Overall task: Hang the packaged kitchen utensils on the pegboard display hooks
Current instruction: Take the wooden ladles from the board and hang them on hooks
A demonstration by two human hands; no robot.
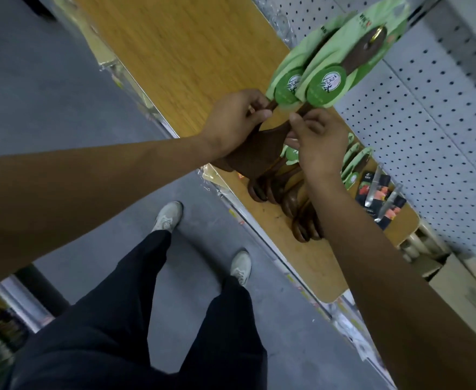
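Observation:
Two dark wooden spatulas with green card packaging [326,83] hang at the white pegboard [428,88]; the front one's handle sits on a brass hook [379,35]. My left hand [236,122] grips the neck of the left spatula [252,156], its broad brown blade lying under my wrist. My right hand [319,142] pinches the stem of the right spatula just below its round green label. More wooden spoons [284,190] with green cards hang lower on the board, partly hidden by my right forearm.
A wood-grain shelf [180,52] runs under the pegboard. Black-carded knife packs [380,198] hang further along. An open cardboard box [439,266] stands by the shelf end. Grey floor, my dark trousers and light shoes [167,216] are below.

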